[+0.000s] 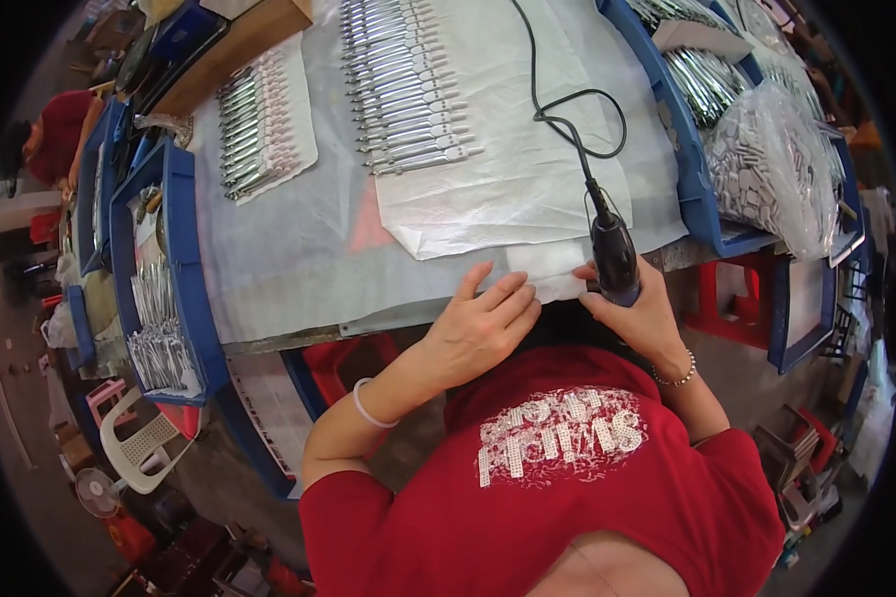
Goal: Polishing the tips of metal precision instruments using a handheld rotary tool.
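My right hand [642, 308] is wrapped around the lower body of a black electric screwdriver [615, 254], close to the table's front edge. The tool stands nearly upright in the picture, its cord running up from its top; its working end is hidden by the hand. Beside it, my left hand [483, 328] rests at the table edge with thumb and fingers apart. Its fingertips come near a folded white pad [548, 262], and nothing shows in its grasp. Farther up, slim silver metal pieces [408, 99] lie side by side in a long row on a white sheet [508, 199].
A second row of metal pieces [259, 124] lies on paper at the left. Blue trays of metal parts [164, 328] flank the table. In the right tray [702, 199] sits a clear bag of small parts [772, 169]. The black cord [543, 104] loops across the sheet.
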Motion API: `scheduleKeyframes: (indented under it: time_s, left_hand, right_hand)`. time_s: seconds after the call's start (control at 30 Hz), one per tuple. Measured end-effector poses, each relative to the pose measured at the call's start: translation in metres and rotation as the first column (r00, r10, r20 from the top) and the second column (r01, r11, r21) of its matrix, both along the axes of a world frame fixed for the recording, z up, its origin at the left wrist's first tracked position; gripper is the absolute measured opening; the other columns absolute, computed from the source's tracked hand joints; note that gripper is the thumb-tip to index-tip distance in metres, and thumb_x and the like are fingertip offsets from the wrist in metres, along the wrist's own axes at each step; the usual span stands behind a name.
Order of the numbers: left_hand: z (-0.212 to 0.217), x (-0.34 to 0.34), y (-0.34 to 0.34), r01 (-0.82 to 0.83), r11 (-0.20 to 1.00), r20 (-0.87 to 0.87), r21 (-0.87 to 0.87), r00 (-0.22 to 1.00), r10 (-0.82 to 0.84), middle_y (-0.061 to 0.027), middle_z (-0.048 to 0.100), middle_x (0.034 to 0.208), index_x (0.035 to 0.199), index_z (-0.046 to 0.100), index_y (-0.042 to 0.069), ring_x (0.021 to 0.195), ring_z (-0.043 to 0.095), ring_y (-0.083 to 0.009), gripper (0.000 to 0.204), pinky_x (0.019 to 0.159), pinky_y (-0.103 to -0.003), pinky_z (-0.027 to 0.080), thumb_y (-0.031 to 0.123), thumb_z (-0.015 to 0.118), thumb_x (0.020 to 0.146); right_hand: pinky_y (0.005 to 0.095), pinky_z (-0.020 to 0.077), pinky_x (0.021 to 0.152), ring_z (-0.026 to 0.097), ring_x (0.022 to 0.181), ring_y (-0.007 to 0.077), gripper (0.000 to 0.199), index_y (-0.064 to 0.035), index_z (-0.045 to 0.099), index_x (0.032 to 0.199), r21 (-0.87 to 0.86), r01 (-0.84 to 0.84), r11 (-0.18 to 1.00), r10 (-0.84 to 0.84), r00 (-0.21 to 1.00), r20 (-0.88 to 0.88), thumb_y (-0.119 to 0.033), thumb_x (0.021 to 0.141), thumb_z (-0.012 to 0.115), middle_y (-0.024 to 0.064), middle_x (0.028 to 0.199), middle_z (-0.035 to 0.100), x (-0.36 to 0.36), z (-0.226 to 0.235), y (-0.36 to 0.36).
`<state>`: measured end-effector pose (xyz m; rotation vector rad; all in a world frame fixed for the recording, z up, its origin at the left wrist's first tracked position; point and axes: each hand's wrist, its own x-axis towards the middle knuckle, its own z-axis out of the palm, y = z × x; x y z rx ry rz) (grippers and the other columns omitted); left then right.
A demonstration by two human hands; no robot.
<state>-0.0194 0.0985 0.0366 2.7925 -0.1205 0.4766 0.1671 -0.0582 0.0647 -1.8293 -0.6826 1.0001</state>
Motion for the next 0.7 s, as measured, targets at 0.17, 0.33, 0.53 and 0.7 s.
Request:
scheduleKeyframes:
  time_s: [0.17, 0.33, 0.53, 0.7]
  left_hand:
    - [0.005, -0.001, -0.007, -0.028, 1.0, -0.044, -0.003, 0.999, 0.027, -0.0091, 0.061, 0.111, 0.104, 0.065, 0.005, 0.113, 0.056, -0.0227, 0.026, 0.102, -0.048, 0.035, 0.014, 0.058, 0.081]
    - [0.036, 0.005, 0.024, -0.215, 0.95, -0.005, -0.225, 0.976, 0.219, -0.0104, 0.063, 0.104, 0.1, 0.064, 0.004, 0.096, 0.06, -0.0266, 0.024, 0.089, -0.042, 0.043, 0.009, 0.067, 0.077]
    - [0.029, 0.042, 0.119, -0.456, 0.864, -0.12, -0.213, 0.89, 0.44, -0.0082, 0.064, 0.095, 0.095, 0.065, 0.006, 0.092, 0.06, -0.0273, 0.014, 0.081, -0.043, 0.044, 0.007, 0.067, 0.08]
    - [0.003, 0.053, 0.137, -0.497, 0.866, -0.125, -0.057, 0.864, 0.487, -0.0053, 0.062, 0.091, 0.092, 0.065, 0.009, 0.091, 0.06, -0.0263, 0.012, 0.079, -0.04, 0.043, 0.011, 0.068, 0.081]
  right_hand:
    - [0.0273, 0.0503, 0.082, 0.064, 0.086, 0.0096, 0.042, -0.0009, 0.061, 0.112, 0.038, 0.01, 0.999, -0.009, 0.999, -0.033, -0.008, 0.074, 0.077, 0.0058, 0.094, 0.072, 0.004, 0.003, 0.001]
    - [0.0269, 0.0502, 0.078, 0.063, 0.084, 0.009, 0.038, -0.0004, 0.06, 0.107, 0.056, 0.027, 0.998, -0.022, 0.996, -0.09, -0.006, 0.074, 0.076, 0.006, 0.091, 0.071, 0.01, 0.016, -0.003]
    - [0.024, 0.0493, 0.073, 0.061, 0.078, 0.0075, 0.037, 0.0003, 0.059, 0.104, 0.122, -0.002, 0.993, 0.014, 0.995, -0.096, -0.006, 0.072, 0.077, 0.0042, 0.087, 0.07, 0.01, 0.03, -0.009]
    - [0.0273, 0.0514, 0.078, 0.065, 0.084, 0.011, 0.044, 0.0, 0.057, 0.11, 0.136, -0.067, 0.988, 0.068, 0.998, -0.006, 0.0, 0.069, 0.073, 0.0083, 0.087, 0.072, 0.012, 0.029, -0.014]
